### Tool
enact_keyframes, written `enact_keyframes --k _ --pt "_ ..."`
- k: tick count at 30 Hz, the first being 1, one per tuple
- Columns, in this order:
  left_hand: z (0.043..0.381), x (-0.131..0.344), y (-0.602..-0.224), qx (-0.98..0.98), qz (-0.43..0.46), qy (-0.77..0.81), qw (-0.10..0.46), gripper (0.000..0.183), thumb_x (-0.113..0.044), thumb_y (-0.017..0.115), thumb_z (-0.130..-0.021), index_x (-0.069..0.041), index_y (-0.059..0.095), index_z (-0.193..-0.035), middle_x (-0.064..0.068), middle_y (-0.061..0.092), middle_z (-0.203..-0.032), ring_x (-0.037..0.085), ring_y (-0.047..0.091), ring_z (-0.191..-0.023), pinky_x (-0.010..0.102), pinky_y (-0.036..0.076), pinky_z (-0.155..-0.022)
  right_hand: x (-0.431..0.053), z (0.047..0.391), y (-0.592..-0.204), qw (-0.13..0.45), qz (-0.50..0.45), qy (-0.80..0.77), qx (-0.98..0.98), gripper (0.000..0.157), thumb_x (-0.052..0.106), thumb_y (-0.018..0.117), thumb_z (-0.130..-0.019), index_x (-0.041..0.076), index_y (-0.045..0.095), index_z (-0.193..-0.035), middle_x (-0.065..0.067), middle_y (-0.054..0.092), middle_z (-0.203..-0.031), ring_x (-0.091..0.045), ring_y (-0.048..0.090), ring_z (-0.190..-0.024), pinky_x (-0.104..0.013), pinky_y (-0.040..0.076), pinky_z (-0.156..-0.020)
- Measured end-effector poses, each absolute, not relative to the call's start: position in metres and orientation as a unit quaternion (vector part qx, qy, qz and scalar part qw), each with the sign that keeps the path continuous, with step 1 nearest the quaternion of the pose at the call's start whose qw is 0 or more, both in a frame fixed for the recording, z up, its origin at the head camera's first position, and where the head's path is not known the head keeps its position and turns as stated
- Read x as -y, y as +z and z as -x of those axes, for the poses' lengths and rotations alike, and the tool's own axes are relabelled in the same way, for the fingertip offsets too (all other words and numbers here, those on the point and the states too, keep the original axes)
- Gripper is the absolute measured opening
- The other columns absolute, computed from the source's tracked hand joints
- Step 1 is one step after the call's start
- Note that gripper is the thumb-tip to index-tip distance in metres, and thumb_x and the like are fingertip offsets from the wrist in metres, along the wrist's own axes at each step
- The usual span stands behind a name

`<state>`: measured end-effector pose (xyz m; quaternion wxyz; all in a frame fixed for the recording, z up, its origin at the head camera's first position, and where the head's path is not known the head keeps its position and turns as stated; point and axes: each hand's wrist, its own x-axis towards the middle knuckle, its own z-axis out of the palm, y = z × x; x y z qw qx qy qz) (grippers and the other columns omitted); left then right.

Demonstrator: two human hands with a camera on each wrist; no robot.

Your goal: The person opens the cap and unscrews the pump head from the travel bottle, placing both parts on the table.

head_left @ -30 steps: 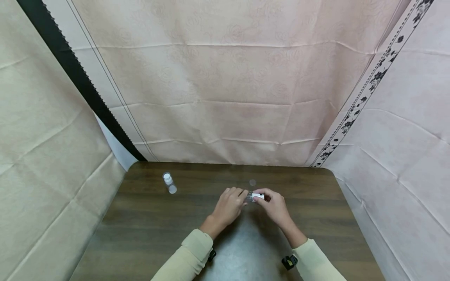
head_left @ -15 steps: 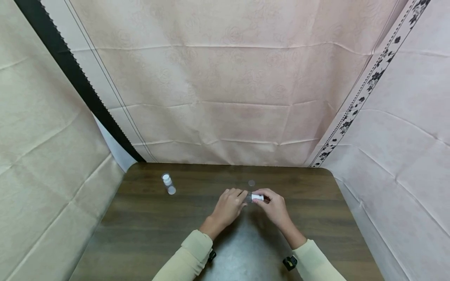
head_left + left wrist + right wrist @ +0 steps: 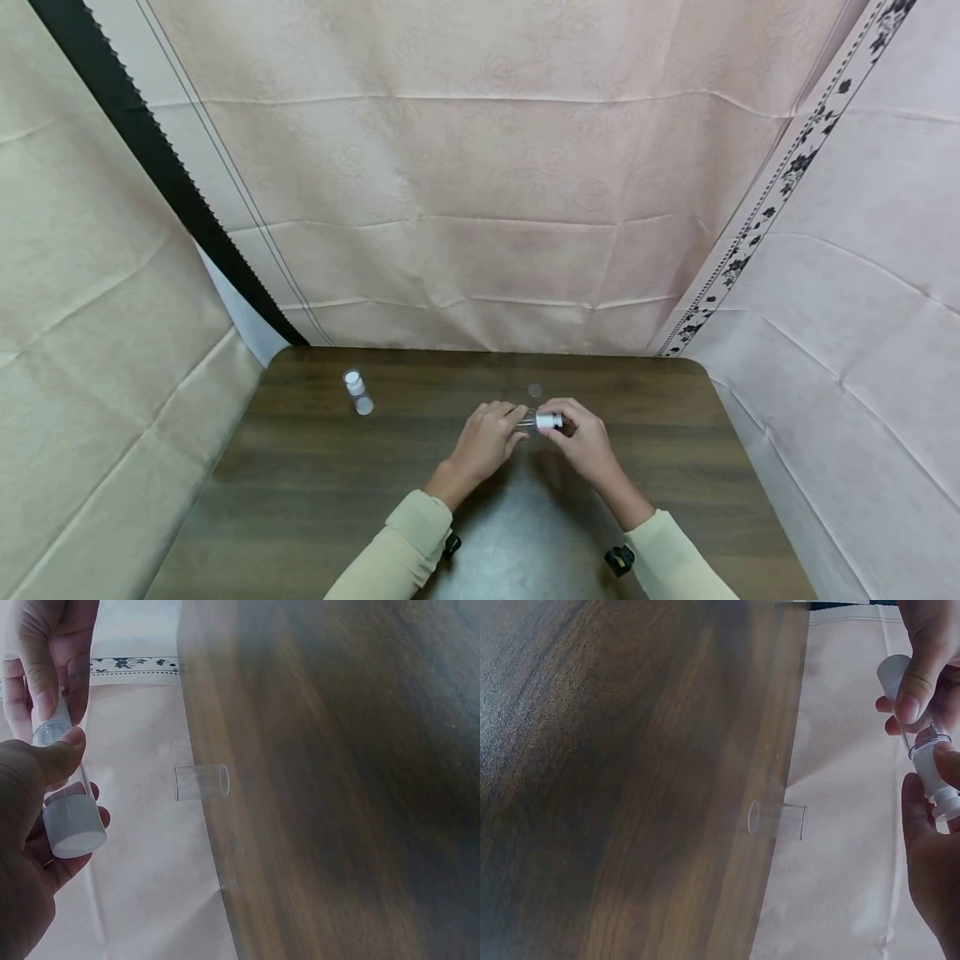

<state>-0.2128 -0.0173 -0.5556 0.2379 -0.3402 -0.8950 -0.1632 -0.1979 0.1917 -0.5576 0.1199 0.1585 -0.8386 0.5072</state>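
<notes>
The left hand point(image 3: 483, 442) grips a clear bottle point(image 3: 73, 825) by its transparent body, next to the white base, which faces the person's left. The right hand point(image 3: 591, 442) pinches the white stepped top point(image 3: 932, 776) at the bottle's other end. The bottle lies sideways between the 2 hands, above the wooden table point(image 3: 322, 483). 1 clear cylindrical cap point(image 3: 201, 782) stands near the table's far edge, just beyond the hands. A 2nd bottle point(image 3: 358, 393), with white ends, is at the far left, well apart from them.
</notes>
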Motion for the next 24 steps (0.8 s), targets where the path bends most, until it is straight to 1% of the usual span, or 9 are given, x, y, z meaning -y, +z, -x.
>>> enact_keyframes --k 4,11,15,19,22,24 --pt "0.2123 0.0173 -0.5546 0.895 0.340 -0.167 0.237 0.039 -0.026 0.085 -0.086 -0.012 0.073 -0.120 0.001 0.076 -0.107 0.017 0.069 -0.095 0.032 0.054 -0.079 -0.1917 0.1979 -0.5583 0.120 -0.161 0.506 0.839 0.027 0.006 0.081 -0.087 0.019 0.072 -0.110 0.000 0.070 -0.115 -0.017 0.068 -0.102 -0.026 0.061 -0.079" --pt "0.2123 0.0173 -0.5536 0.901 0.335 -0.164 0.223 0.036 -0.031 0.080 -0.091 -0.014 0.072 -0.122 0.000 0.076 -0.109 0.016 0.069 -0.097 0.032 0.055 -0.080 -0.1907 0.1978 -0.5569 0.118 -0.159 0.511 0.836 0.027 0.003 0.081 -0.087 0.017 0.071 -0.108 0.000 0.069 -0.116 -0.018 0.068 -0.104 -0.029 0.061 -0.083" --pt "0.2125 0.0168 -0.5550 0.899 0.335 -0.166 0.227 0.036 -0.029 0.081 -0.090 -0.014 0.073 -0.121 -0.001 0.075 -0.108 0.016 0.069 -0.097 0.032 0.054 -0.079 -0.1905 0.1972 -0.5554 0.119 -0.161 0.513 0.835 0.027 0.002 0.082 -0.086 0.016 0.072 -0.108 -0.002 0.069 -0.116 -0.019 0.068 -0.103 -0.028 0.061 -0.081" --pt "0.2128 0.0159 -0.5557 0.899 0.332 -0.168 0.232 0.036 -0.028 0.083 -0.088 -0.014 0.073 -0.120 -0.001 0.075 -0.107 0.016 0.069 -0.095 0.032 0.054 -0.078 -0.1912 0.1965 -0.5550 0.125 -0.172 0.512 0.832 0.033 -0.001 0.082 -0.085 0.014 0.071 -0.113 -0.005 0.068 -0.119 -0.021 0.068 -0.103 -0.028 0.061 -0.080" --pt "0.2136 0.0151 -0.5550 0.901 0.328 -0.164 0.230 0.036 -0.028 0.082 -0.089 -0.015 0.073 -0.121 -0.001 0.076 -0.108 0.016 0.069 -0.095 0.031 0.054 -0.078 -0.1920 0.1956 -0.5549 0.131 -0.183 0.517 0.826 0.037 -0.003 0.082 -0.084 0.011 0.070 -0.116 -0.009 0.066 -0.123 -0.026 0.068 -0.107 -0.033 0.061 -0.084" --pt "0.2141 0.0146 -0.5542 0.903 0.326 -0.161 0.229 0.036 -0.029 0.081 -0.090 -0.014 0.073 -0.122 0.000 0.076 -0.109 0.016 0.069 -0.095 0.031 0.054 -0.079 -0.1926 0.1948 -0.5541 0.134 -0.188 0.521 0.822 0.039 -0.003 0.082 -0.084 0.011 0.070 -0.118 -0.012 0.066 -0.125 -0.028 0.067 -0.113 -0.037 0.060 -0.089"
